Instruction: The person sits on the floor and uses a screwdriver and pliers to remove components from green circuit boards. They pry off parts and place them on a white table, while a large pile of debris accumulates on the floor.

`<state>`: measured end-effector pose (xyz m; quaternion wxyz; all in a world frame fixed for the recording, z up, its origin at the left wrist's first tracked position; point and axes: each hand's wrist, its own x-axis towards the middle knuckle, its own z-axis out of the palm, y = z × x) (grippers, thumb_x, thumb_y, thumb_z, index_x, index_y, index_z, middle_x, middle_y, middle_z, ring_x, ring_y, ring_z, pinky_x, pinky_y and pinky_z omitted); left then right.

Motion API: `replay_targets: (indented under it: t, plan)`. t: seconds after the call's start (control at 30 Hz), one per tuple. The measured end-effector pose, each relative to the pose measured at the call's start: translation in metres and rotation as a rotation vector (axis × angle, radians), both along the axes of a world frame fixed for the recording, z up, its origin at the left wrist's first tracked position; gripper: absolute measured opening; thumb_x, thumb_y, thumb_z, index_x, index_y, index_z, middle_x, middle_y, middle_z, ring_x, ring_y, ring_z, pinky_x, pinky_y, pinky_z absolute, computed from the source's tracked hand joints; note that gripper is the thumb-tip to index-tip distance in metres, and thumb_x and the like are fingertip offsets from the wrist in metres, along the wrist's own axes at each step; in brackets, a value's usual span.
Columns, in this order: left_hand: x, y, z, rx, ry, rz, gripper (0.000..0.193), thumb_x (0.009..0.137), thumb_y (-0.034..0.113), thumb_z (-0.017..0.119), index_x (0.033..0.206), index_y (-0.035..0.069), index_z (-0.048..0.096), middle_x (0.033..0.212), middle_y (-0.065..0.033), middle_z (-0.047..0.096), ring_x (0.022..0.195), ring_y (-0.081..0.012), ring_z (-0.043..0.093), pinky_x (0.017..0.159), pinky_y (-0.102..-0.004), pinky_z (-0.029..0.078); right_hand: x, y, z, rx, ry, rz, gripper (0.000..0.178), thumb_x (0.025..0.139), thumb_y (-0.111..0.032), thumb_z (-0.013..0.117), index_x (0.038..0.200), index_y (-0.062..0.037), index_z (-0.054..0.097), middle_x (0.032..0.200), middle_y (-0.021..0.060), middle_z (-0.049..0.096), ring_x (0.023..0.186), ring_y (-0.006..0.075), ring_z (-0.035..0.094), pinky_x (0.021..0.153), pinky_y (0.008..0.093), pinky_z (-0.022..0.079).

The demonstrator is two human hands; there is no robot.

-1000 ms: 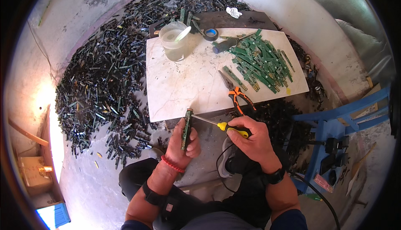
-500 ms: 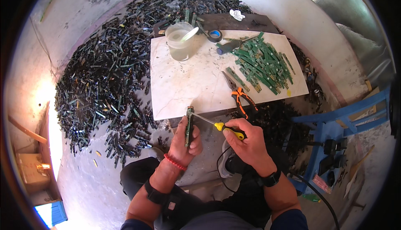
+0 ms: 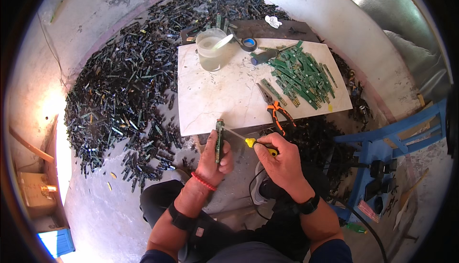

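Observation:
My left hand (image 3: pixel 213 161) is closed around a narrow green circuit board strip (image 3: pixel 219 143), held upright at the board's near edge. In my right hand (image 3: pixel 282 161) is a screwdriver (image 3: pixel 250 142) with a yellow and black handle. Its thin shaft points left, and the tip meets or nearly meets the upper part of the strip; I cannot tell if they touch. Orange and black pliers (image 3: pixel 277 112) lie at the near right edge of the white board (image 3: pixel 215 101). Beyond them is a heap of green circuit board strips (image 3: pixel 303 74).
On the board stands a clear plastic tub (image 3: pixel 209 55) with a white utensil across it. Black tape (image 3: pixel 248 44) and a dark-handled tool (image 3: pixel 262 57) lie beside it. Dark strips (image 3: pixel 119 86) cover the floor left and behind. A blue chair (image 3: pixel 363 150) stands right.
The strip has turned slightly in my left hand, and both hands have shifted a little. The screwdriver remains against or close to the strip's upper part. The view has moved slightly.

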<state>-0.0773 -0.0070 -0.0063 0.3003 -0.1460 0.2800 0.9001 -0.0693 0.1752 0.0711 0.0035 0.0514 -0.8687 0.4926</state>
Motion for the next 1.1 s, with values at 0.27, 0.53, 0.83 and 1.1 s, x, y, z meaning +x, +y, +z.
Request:
replay_targets:
  t: [0.27, 0.53, 0.83, 1.1]
  plan:
    - [0.002, -0.003, 0.002, 0.018, -0.052, 0.011, 0.047, 0.096, 0.055, 0.031, 0.077, 0.014, 0.043, 0.051, 0.0025, 0.034, 0.04, -0.0096, 0.027, 0.039, -0.0231, 0.023, -0.002, 0.002, -0.007, -0.093, -0.038, -0.001, 0.014, 0.086, -0.01, 0.065, 0.093, 0.0013, 0.06, 0.073, 0.0073, 0.062, 0.064, 0.0091, 0.056, 0.059, 0.024, 0.045]
    - [0.0, -0.007, 0.001, 0.021, -0.053, 0.11, 0.048, 0.098, 0.052, 0.029, 0.074, 0.013, 0.044, 0.05, 0.0023, 0.033, 0.039, -0.0097, 0.026, 0.038, -0.0233, 0.023, 0.001, -0.012, 0.001, 0.381, 0.355, 0.146, 0.021, 0.078, -0.009, 0.068, 0.097, -0.005, 0.062, 0.083, 0.0109, 0.064, 0.072, 0.0308, 0.06, 0.062, 0.0336, 0.05]
    - [0.003, -0.004, -0.004, 0.01, -0.015, 0.043, 0.049, 0.096, 0.055, 0.031, 0.071, 0.014, 0.04, 0.047, 0.0034, 0.029, 0.037, -0.0096, 0.023, 0.037, -0.0237, 0.02, -0.023, 0.011, -0.011, -0.123, -0.113, 0.084, 0.015, 0.087, -0.017, 0.062, 0.094, -0.0036, 0.063, 0.077, 0.01, 0.063, 0.062, 0.0159, 0.058, 0.058, 0.0256, 0.044]
    - [0.001, -0.008, -0.001, 0.063, -0.051, 0.111, 0.05, 0.098, 0.052, 0.03, 0.069, 0.013, 0.042, 0.048, 0.0024, 0.029, 0.038, -0.0098, 0.024, 0.037, -0.0235, 0.02, -0.008, -0.01, -0.007, 0.257, 0.334, 0.165, 0.015, 0.082, -0.012, 0.064, 0.097, -0.0062, 0.062, 0.081, 0.0111, 0.064, 0.071, 0.03, 0.061, 0.061, 0.0353, 0.049]
